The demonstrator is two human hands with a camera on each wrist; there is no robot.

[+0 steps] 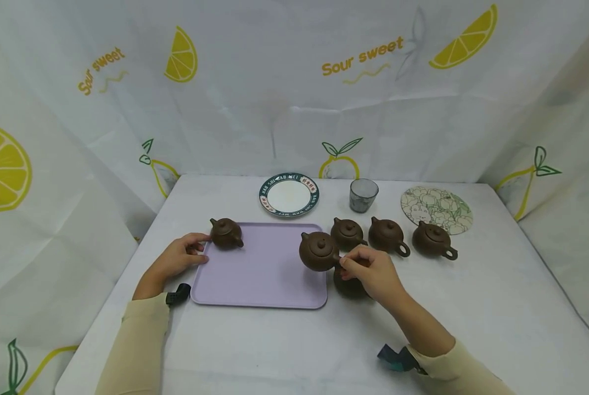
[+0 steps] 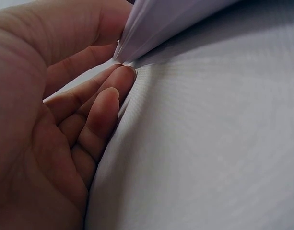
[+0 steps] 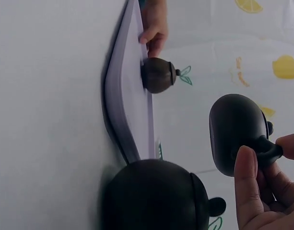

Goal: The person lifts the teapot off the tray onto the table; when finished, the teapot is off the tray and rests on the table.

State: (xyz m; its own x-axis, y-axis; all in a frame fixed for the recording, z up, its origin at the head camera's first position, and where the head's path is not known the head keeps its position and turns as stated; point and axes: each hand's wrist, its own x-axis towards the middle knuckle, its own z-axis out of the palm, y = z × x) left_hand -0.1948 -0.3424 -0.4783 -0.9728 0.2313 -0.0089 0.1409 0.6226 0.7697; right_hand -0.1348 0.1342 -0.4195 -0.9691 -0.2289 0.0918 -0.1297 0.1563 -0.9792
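Note:
My right hand (image 1: 373,274) pinches the handle of a brown teapot (image 1: 319,251), holding it raised over the tray's right edge. In the right wrist view, thumb and fingers close on the handle of this teapot (image 3: 235,129). Beneath the hand, another teapot (image 1: 348,286) stands on the table, partly hidden. A lavender tray (image 1: 259,280) lies at the left, with one teapot (image 1: 226,233) at its back left corner. At the tray's left edge, my left hand (image 1: 178,257) grips the rim; the left wrist view shows its fingers (image 2: 103,112) curled by the tray's outer wall.
Behind my right hand stand three more teapots, the left one (image 1: 347,234), the middle one (image 1: 387,235) and the right one (image 1: 432,240). A patterned round mat (image 1: 452,206), a grey glass (image 1: 363,195) and a green-rimmed plate (image 1: 289,212) are at the back.

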